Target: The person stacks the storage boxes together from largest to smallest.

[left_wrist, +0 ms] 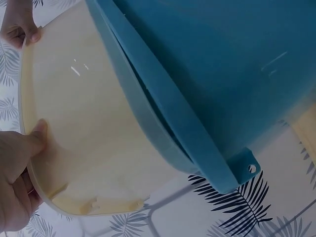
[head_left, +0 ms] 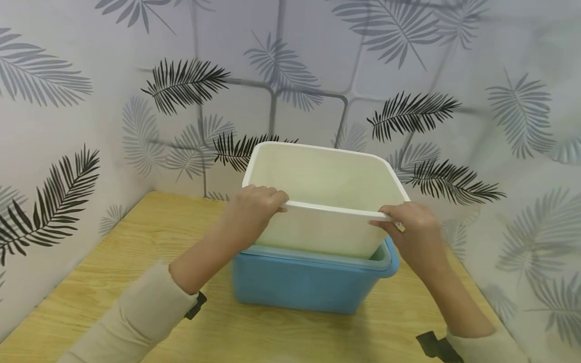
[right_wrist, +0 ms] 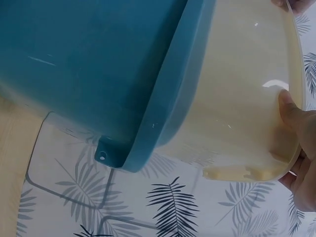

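A cream-white plastic bin [head_left: 317, 229] sits partly inside a blue plastic bin [head_left: 299, 282], its rim well above the blue one. Its lower part is hidden within the blue bin. At the near rim's left end, my left hand [head_left: 256, 209] grips the white edge, thumb on the outer wall, as the left wrist view shows. My right hand [head_left: 417, 232] pinches the same rim near its right corner, thumb also on the outside. In the right wrist view a small tab with a hole [right_wrist: 102, 155] juts from the blue bin's rim.
The bins stand on a wood-grain table [head_left: 181, 222]. Behind and on both sides rise walls with leaf-patterned covering [head_left: 308, 60], close to the table's edges. Dark straps [head_left: 196, 305] show at both sleeve cuffs.
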Available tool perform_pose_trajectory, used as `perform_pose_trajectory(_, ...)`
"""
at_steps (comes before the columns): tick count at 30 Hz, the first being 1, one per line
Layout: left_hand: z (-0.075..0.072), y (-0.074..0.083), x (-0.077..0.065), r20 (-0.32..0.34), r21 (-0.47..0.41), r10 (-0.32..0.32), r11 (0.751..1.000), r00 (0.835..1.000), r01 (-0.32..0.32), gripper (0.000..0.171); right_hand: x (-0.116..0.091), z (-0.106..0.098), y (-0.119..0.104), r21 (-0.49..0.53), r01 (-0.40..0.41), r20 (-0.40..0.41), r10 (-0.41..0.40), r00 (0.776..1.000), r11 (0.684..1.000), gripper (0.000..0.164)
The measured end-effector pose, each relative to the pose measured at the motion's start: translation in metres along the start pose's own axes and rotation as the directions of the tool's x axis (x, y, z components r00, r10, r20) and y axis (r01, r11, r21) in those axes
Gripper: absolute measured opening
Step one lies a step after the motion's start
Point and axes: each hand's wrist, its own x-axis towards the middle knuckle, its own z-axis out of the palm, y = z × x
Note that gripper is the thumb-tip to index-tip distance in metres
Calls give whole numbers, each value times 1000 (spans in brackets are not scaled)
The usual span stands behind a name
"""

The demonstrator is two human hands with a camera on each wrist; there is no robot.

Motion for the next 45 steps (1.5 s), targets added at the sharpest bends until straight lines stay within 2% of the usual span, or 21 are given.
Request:
perform_pose_trajectory(8,8,1,-9,-26,12,2,1000,1000,-2,13,-11,12,0,-13,21,-51,-22,998,1000,28)
perform_pose_trajectory(25,23,3,-27,5,11,-11,1000,1000,11,14,-33,26,-6,-64,-3,-24,1,1000,998,26)
perform_pose_trajectory(38,32,5,-37,40,-11,-26,1000,999,27,13,-45,37,-5,-48,8,-23,-9,1000,999,26)
perform_pose_trajectory(45,38,5,-42,61,-14,-33,999,998,34,12,-52,40,-6,-54,-14,-6,14,1000,998,25)
